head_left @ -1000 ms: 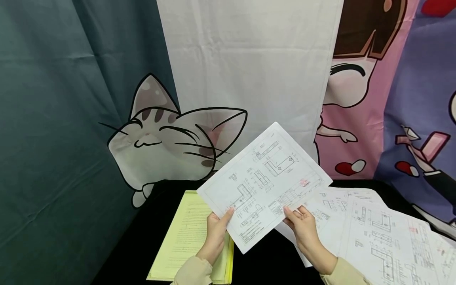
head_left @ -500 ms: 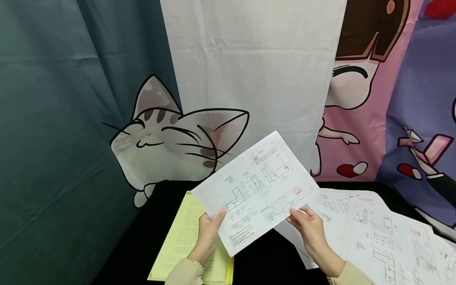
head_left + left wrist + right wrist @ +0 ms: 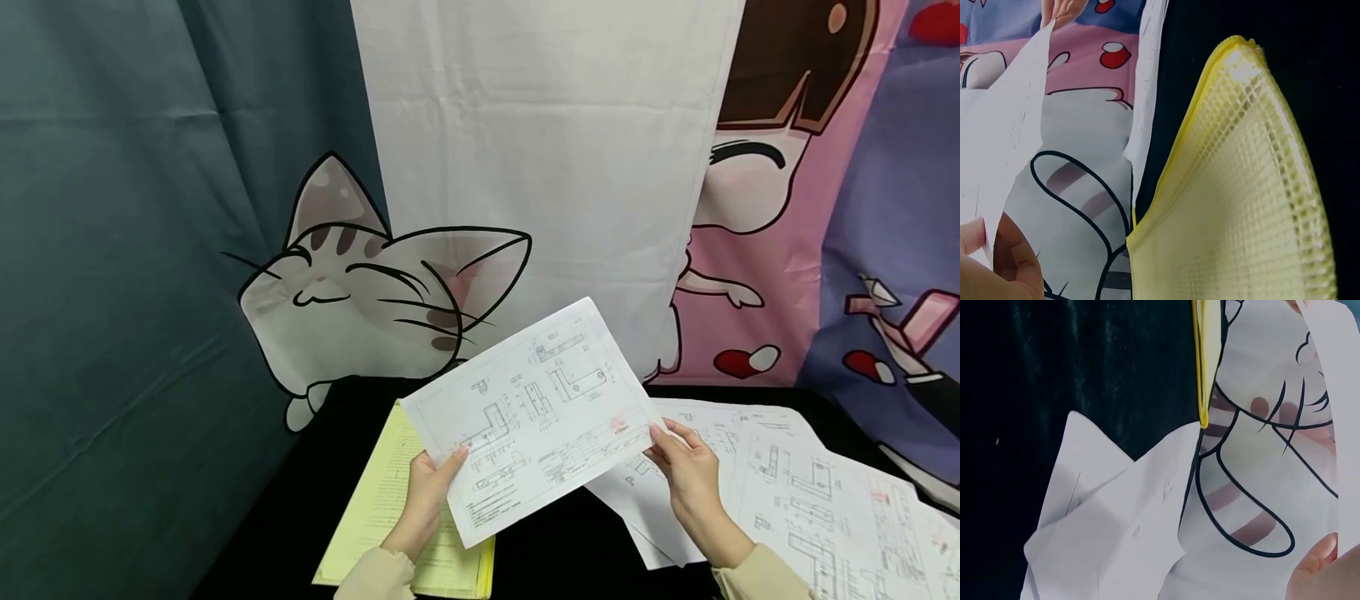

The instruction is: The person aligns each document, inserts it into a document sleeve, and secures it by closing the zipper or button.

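Both hands hold up a sheet of paper (image 3: 536, 417) printed with technical drawings and a small red stamp. My left hand (image 3: 429, 492) pinches its lower left edge, thumb on the printed face and fingers behind. At the right edge, my right hand (image 3: 690, 475) pinches it near the lower corner. Tilted, the sheet hangs above the black table, partly in front of a yellow mesh zip pouch (image 3: 375, 508) with printed pages showing in it. In the left wrist view the pouch (image 3: 1229, 187) shows its zip and grid texture, and the left fingers (image 3: 1019, 256) curl behind the sheet.
More drawing sheets (image 3: 780, 483) lie spread and overlapping on the right of the black-covered table (image 3: 262, 533). Behind the table hangs a curtain (image 3: 555, 167) with a cartoon cat and figures printed on it.
The held sheet has come down and turned nearer to level. My right hand has shifted right along its edge to the corner area; my left hand has moved slightly left.
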Available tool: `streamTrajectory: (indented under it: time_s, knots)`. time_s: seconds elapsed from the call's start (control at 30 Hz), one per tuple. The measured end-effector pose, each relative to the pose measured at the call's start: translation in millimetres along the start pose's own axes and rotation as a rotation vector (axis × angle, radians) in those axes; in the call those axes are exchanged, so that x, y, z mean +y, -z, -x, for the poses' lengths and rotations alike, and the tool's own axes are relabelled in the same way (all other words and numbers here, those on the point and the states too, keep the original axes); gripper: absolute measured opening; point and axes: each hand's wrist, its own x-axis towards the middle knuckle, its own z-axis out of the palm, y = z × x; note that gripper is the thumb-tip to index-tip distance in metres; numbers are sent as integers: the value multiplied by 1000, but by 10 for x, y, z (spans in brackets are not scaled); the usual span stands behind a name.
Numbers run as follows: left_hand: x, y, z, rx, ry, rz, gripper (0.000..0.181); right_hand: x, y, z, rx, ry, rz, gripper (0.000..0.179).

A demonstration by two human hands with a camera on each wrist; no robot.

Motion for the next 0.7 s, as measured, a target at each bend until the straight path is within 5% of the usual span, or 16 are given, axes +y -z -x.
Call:
streamTrajectory:
  time_s: [0.33, 0.7]
  knots:
    - [-8, 32, 34, 15, 0, -27, 34, -5, -3, -56, 51, 5, 219, 26]
    - [11, 109, 9, -4, -23, -92, 34, -106, -48, -145, -55, 116, 514, 24]
